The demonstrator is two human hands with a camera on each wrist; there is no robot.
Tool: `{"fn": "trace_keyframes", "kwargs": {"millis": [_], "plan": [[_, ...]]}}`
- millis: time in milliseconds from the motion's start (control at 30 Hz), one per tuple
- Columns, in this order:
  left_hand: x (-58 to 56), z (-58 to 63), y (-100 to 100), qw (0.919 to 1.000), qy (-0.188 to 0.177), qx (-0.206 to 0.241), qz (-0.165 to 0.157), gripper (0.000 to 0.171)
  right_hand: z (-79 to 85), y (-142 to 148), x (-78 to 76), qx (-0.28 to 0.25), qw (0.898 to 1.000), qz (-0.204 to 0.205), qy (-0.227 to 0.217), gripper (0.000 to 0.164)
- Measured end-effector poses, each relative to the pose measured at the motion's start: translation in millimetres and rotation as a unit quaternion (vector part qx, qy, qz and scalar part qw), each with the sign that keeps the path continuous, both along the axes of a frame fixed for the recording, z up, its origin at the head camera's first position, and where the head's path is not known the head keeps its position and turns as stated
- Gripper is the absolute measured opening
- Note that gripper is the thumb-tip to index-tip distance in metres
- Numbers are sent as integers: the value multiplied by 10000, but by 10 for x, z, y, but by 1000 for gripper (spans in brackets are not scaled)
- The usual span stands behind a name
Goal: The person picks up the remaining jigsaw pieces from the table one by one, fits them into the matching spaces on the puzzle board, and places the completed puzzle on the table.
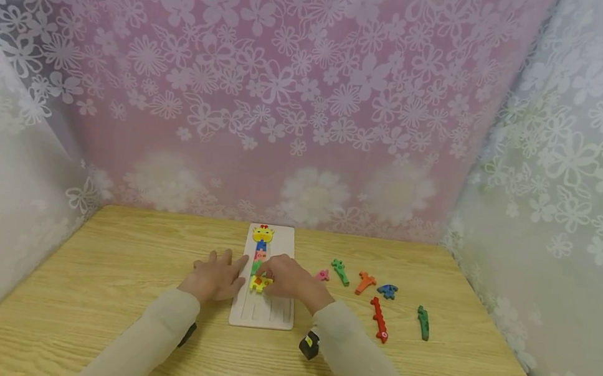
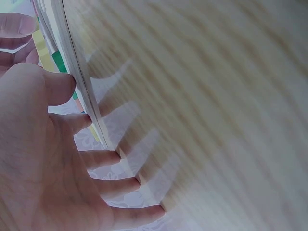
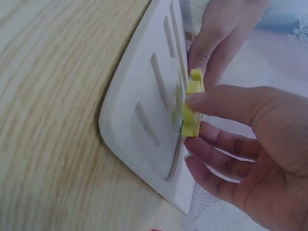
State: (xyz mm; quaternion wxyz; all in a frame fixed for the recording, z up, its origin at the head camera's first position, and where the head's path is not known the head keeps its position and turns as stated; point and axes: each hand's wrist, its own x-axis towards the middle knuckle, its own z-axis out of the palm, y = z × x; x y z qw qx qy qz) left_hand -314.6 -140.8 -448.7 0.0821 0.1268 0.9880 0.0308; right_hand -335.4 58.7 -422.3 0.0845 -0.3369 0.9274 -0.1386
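A pale wooden puzzle board [image 1: 286, 242] lies lengthwise on the table, with recessed slots in its near part. Along its left side run a yellow giraffe head piece [image 1: 263, 233], then blue, pink and green neck pieces. My right hand [image 1: 287, 277] pinches a yellow puzzle piece [image 3: 191, 110] between thumb and fingers, close over the board just below the green piece. My left hand [image 1: 216, 276] is spread at the board's left side. In the left wrist view its thumb [image 2: 60, 88] lies against the board's edge while other fingertips touch the tabletop.
Right of the board lie a pink piece [image 1: 322, 274], a light green one [image 1: 340, 272], an orange one [image 1: 366, 283] and a blue one [image 1: 387, 291]. Nearer are a long red piece [image 1: 379, 320] and a dark green piece [image 1: 423, 323]. Flowered curtains [image 1: 291, 86] surround the table.
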Motion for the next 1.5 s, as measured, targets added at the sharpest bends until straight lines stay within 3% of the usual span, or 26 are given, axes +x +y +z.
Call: {"fn": "trace_keyframes", "kwargs": {"millis": [467,1500], "plan": [[-19,0,41,10000,5,0,41,61,-40,-37,-25,-161,9997,71,180,29],[-22,-2,-6,10000,-64,21,65,62,-64,-104,-34,34,9997,95,210,31]]}}
